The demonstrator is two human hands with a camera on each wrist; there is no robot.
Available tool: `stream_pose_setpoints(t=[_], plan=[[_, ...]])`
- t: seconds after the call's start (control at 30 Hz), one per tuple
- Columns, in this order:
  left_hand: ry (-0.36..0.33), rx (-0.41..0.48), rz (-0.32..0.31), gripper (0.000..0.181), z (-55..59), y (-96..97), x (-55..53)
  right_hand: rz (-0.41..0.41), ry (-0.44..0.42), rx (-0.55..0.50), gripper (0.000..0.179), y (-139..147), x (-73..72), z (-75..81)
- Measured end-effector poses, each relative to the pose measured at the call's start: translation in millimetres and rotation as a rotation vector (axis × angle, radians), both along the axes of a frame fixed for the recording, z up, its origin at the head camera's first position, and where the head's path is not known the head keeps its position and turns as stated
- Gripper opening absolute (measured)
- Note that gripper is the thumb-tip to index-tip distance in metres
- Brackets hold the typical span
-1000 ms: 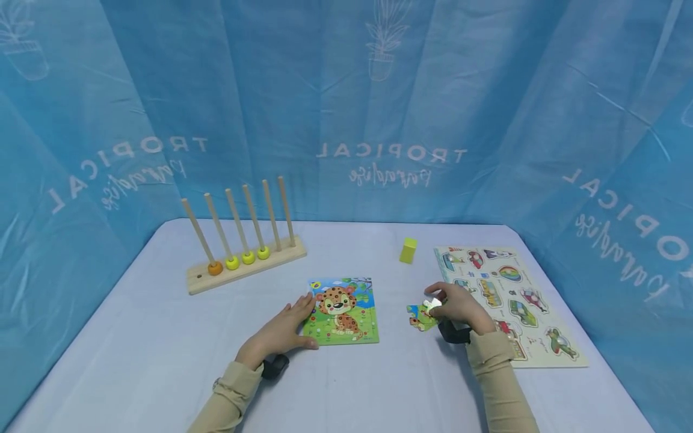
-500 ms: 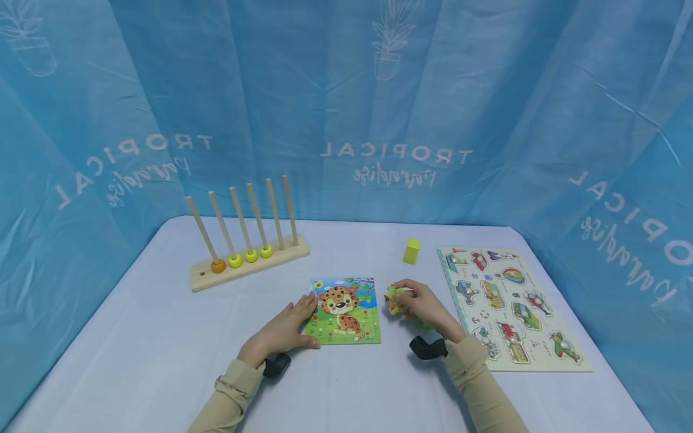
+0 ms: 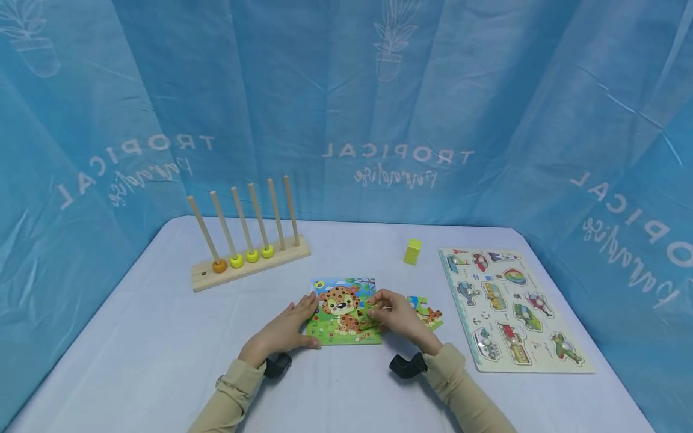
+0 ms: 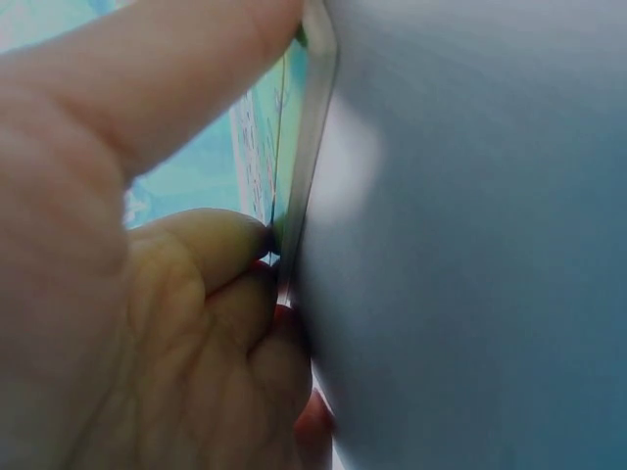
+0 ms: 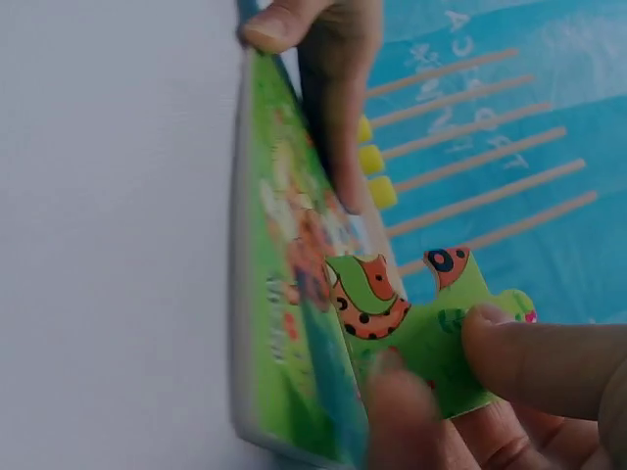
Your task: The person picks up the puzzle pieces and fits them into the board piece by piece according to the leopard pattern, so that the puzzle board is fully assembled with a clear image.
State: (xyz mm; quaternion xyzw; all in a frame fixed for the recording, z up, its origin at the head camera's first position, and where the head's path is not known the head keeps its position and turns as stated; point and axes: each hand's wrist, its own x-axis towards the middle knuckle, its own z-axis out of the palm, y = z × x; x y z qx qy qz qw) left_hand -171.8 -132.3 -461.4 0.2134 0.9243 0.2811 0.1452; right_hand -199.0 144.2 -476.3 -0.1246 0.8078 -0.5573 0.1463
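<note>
A square leopard jigsaw puzzle board (image 3: 335, 334) lies at the middle of the table. My left hand (image 3: 287, 329) rests along its left side, fingers stretched out and thumb near the lower left corner. In the left wrist view, that thumb and the fingertips meet the edge of the board (image 4: 315, 127). My right hand (image 3: 402, 317) pinches a green puzzle piece (image 5: 441, 348) with orange spotted parts between thumb and fingers, over the right side of the board. Another group of puzzle pieces (image 3: 431, 317) lies on the table just right of that hand, partly hidden by it.
A wooden peg stand (image 3: 251, 270) with upright rods and a few beads stands at the back left. Behind the right hand is a yellow block (image 3: 412, 251). A vehicle puzzle board (image 3: 509, 319) lies at the right. A blue curtain (image 3: 346, 108) surrounds the table.
My right hand has picked up a puzzle piece from the table and carried it left to the leopard board. My left hand has stayed at the board's left side.
</note>
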Motion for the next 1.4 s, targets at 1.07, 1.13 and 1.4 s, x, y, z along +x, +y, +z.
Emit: stream_pose_setpoints(t=[1.07,1.13,1.4], plan=[[-0.002,-0.001,-0.005,0.095,1.6,-1.4,-0.9,-0.061,0.227,0.456,0.036,-8.7,4.5,-2.4],[-0.002,-0.002,-0.006,0.095,1.6,-1.3,-0.8,-0.030,0.225,0.437,0.037,-5.7,3.3,-1.1],[-0.008,0.006,-0.006,0.095,1.5,-0.8,-0.1,-0.063,0.168,0.327,0.043,32.2,-9.4,16.4]])
